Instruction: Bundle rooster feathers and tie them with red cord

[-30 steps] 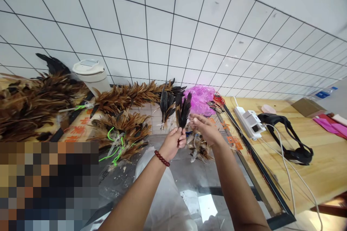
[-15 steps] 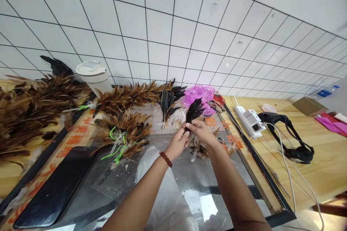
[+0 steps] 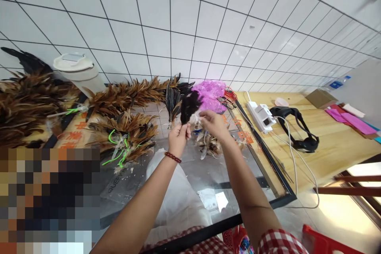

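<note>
My left hand (image 3: 177,139), with a dark red bead bracelet on its wrist, pinches a black feather bundle (image 3: 189,105) by its lower end. My right hand (image 3: 213,124) is just to the right, its thumb and fingers closed on pale fluff (image 3: 195,118) beside the feathers. Behind the left hand lies a separate bunch of dark feathers (image 3: 172,101). Below the right hand is a loose heap of brown and whitish feathers (image 3: 210,145). A brown feather bunch (image 3: 126,135) with bright green ties lies to the left.
A long brown feather strip (image 3: 131,95) runs along the tiled wall, near a white lidded cup (image 3: 79,72). A pink plastic bag (image 3: 210,94) lies behind my hands. On the right are a power strip (image 3: 262,117), its cable and a black strap headset (image 3: 297,129). The lower left is blurred out.
My hands have come apart: the right has drawn to the right, with pale fluff at its fingers, while the left keeps the black feathers. The camera view has shifted.
</note>
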Demonstrator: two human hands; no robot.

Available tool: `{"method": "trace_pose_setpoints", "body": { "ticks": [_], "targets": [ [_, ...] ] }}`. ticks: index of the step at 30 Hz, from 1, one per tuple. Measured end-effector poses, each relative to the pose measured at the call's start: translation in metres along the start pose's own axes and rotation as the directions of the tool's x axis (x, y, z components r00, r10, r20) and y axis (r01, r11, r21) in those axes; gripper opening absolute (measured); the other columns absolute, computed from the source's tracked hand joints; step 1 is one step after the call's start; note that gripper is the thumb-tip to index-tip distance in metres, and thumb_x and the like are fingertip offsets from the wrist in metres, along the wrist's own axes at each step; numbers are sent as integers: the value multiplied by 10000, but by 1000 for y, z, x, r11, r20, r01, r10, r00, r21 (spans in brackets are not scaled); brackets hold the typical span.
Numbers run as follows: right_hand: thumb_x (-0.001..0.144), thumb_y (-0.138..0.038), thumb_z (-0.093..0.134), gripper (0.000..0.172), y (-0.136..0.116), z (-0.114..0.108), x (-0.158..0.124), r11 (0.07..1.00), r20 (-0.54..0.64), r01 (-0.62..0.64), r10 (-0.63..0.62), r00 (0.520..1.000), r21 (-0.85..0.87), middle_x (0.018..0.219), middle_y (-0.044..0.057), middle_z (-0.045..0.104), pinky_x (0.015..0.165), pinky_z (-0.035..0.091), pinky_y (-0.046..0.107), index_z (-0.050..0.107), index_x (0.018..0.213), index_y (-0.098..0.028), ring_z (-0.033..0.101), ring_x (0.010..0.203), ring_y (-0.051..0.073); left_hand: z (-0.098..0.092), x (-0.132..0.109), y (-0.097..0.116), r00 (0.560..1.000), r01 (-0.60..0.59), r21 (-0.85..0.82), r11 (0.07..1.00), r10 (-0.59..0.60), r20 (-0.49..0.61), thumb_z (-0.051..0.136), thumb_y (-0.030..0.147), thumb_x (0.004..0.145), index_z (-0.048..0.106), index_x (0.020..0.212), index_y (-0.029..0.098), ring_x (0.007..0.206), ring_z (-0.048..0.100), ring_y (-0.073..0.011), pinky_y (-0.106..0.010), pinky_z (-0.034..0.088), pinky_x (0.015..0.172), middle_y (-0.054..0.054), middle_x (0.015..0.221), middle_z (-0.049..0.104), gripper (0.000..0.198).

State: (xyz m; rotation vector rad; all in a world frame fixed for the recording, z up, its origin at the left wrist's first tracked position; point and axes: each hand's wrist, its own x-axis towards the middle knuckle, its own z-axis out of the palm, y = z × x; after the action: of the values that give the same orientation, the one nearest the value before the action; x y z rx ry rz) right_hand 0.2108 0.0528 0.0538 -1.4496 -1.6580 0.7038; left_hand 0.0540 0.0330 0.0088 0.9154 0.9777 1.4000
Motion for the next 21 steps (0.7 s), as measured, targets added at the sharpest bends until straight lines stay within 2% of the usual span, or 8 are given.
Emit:
{"method": "trace_pose_setpoints", "body": {
  "ticks": [4,7,8,10,12,15,18,21],
  "targets": [
    [760,-282,611,327,20,-42,18,950,-208,-177,124,970,-258,889,72,693,815,482,365,649,1069,-181,637,836,217,-2,9,2,969,-45,-147,988,7,-249,633,385,775,576,754,157,430,461,-49,-165,331,404,45,555,530,236],
    [656,-260,727,559,31,-44,43,900,-228,-259,186,956,-350,869,81,688,859,451,389,589,1194,-199,620,927,270,-2,13,3,948,-37,-177,984,-21,-317,616,363,792,555,751,161,423,450,-46,-162,313,393,53,550,520,215],
    [617,-246,762,560,33,-40,55,910,-232,-289,225,946,-297,853,84,687,854,451,378,604,1152,-198,616,933,272,-1,13,2,948,-33,-177,984,-25,-316,611,357,795,555,754,160,421,450,-47,-162,310,391,54,548,519,209],
    [615,-216,765,382,36,-33,82,939,-230,-337,313,921,-70,761,74,675,798,470,337,636,973,-183,622,847,233,-1,12,1,952,-24,-175,984,-31,-305,609,353,794,559,755,158,417,449,-49,-165,304,386,55,544,518,206],
    [690,-216,704,179,34,-32,112,942,-203,-330,335,920,57,644,57,636,695,492,303,607,830,-161,607,695,183,-1,11,0,956,-19,-178,984,-35,-292,607,356,792,559,754,156,416,451,-52,-168,306,387,53,542,519,209],
    [813,-222,563,58,25,-42,152,945,-214,-275,310,927,175,630,27,606,611,500,245,548,821,-166,579,597,122,-3,10,0,957,-20,-190,982,-37,-288,600,361,796,552,753,156,419,452,-53,-170,313,392,53,541,516,215],
    [851,-193,485,154,21,-49,169,935,-202,-198,264,943,295,789,18,632,663,513,214,538,996,-180,603,676,85,-4,11,0,952,-13,-202,979,-49,-301,600,361,797,548,755,156,420,449,-51,-169,310,391,53,546,516,216],
    [736,-151,607,505,34,-44,163,924,-41,-203,228,973,323,869,15,634,704,521,245,504,1228,-199,604,740,106,-4,12,0,950,-9,-197,980,-54,-308,604,362,797,550,759,155,424,452,-52,-170,314,393,51,550,519,217]
  ]
}}
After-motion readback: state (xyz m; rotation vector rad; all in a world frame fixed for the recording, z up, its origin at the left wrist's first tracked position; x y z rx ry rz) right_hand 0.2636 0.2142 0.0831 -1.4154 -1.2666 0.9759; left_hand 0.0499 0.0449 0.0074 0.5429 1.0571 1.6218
